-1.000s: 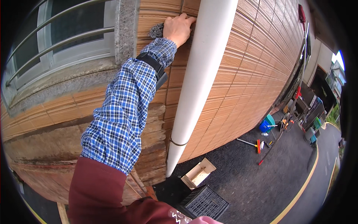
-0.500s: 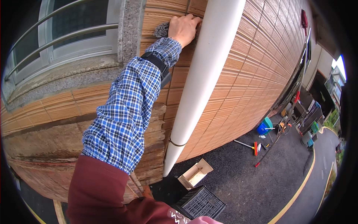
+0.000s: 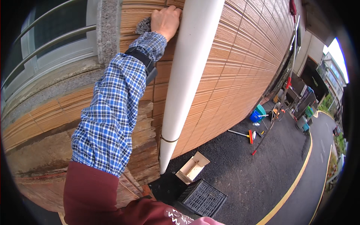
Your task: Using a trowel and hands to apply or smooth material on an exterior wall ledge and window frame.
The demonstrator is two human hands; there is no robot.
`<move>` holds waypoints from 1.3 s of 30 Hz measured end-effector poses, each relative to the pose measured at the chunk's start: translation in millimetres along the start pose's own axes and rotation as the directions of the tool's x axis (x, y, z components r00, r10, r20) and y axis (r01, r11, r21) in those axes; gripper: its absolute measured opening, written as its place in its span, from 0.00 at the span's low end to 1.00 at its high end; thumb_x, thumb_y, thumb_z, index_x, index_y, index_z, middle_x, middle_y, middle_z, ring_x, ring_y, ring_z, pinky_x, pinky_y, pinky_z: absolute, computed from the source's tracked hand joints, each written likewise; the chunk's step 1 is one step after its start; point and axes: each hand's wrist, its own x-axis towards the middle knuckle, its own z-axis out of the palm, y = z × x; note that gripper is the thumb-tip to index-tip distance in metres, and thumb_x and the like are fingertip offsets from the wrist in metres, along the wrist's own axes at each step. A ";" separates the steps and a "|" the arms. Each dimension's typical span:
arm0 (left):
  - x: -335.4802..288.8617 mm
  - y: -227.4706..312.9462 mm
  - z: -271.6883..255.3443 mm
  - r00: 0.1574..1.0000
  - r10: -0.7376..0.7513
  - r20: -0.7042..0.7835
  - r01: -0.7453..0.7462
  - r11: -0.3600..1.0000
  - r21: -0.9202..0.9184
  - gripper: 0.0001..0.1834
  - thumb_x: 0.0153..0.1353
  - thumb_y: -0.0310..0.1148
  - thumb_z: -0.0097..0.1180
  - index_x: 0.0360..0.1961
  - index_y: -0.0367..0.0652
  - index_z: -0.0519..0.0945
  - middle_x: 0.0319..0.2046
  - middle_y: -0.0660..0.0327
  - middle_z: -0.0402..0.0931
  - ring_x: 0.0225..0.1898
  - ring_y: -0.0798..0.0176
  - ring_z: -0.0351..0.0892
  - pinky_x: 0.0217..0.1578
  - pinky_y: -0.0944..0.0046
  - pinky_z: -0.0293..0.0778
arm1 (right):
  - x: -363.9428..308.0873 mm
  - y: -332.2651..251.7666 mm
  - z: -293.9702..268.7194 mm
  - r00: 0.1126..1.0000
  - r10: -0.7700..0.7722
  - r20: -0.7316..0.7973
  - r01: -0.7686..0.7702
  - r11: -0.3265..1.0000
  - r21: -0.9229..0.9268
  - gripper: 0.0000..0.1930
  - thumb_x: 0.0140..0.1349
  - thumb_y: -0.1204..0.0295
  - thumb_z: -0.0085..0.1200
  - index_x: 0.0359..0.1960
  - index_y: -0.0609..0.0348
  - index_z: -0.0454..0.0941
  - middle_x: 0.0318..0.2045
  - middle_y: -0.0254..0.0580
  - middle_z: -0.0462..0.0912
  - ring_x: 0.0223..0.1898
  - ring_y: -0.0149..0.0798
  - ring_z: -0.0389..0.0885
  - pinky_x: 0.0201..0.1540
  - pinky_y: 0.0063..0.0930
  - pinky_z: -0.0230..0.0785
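High on the tan tiled wall [image 3: 234, 71], my left hand [image 3: 165, 23] is closed round a grey, fuzzy scrubbing pad [image 3: 143, 26] and presses against the tiles. Part of the pad sticks out at the hand's left side; my fingers and palm hide the rest. Just right of the hand runs a white drainpipe [image 3: 189, 71]. A blue checked sleeve cover [image 3: 107, 112] with a black wrist strap [image 3: 140, 57] covers my forearm, over a dark red sleeve. My right hand does not show.
A barred window [image 3: 63, 33] with a stone sill lies left; weathered wood [image 3: 138, 138] is below. On the asphalt stand a wooden box [image 3: 193, 167], a black crate [image 3: 204, 197], an orange-headed brush [image 3: 250, 137] and a blue bucket [image 3: 255, 116]. A long pole [image 3: 277, 122] leans farther off.
The view has turned slightly right, so the wall, pipe and arm sit farther left. My left hand keeps hold of the scrubbing pad beside the pipe.
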 end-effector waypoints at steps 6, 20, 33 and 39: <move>1.5 -25.6 12.1 0.994 0.098 0.042 -0.102 0.991 0.085 0.10 0.61 0.30 0.47 0.41 0.45 0.79 0.37 0.61 0.78 0.38 0.53 0.82 0.34 0.52 0.78 | -80.0 -53.9 -39.9 0.996 0.066 -0.057 -0.062 0.996 0.063 0.10 0.50 0.71 0.58 0.30 0.66 0.78 0.15 0.46 0.76 0.13 0.43 0.77 0.13 0.38 0.68; 0.9 -35.7 2.6 0.975 0.182 0.132 -0.192 0.979 0.071 0.12 0.55 0.26 0.56 0.42 0.40 0.76 0.40 0.55 0.76 0.39 0.47 0.80 0.34 0.51 0.78 | -56.2 -8.7 -28.8 0.977 0.215 0.019 -0.214 0.952 0.219 0.12 0.51 0.72 0.57 0.38 0.63 0.77 0.19 0.47 0.77 0.12 0.42 0.74 0.11 0.38 0.67; -1.7 -28.9 -27.3 0.965 0.129 0.226 -0.111 0.989 -0.093 0.18 0.57 0.32 0.59 0.50 0.53 0.76 0.44 0.61 0.77 0.40 0.49 0.81 0.38 0.52 0.79 | 10.5 -8.0 30.0 0.932 -0.362 -0.029 0.358 0.930 -0.084 0.13 0.50 0.71 0.54 0.36 0.66 0.79 0.22 0.53 0.81 0.18 0.48 0.80 0.22 0.43 0.73; -6.7 -35.1 -19.0 0.955 0.099 0.280 -0.117 0.992 0.050 0.19 0.58 0.38 0.61 0.52 0.55 0.77 0.45 0.64 0.76 0.39 0.54 0.81 0.40 0.57 0.80 | 16.8 -31.1 52.6 0.831 -0.548 0.095 0.554 0.803 -0.220 0.13 0.51 0.70 0.54 0.36 0.65 0.78 0.22 0.52 0.80 0.18 0.47 0.79 0.23 0.43 0.72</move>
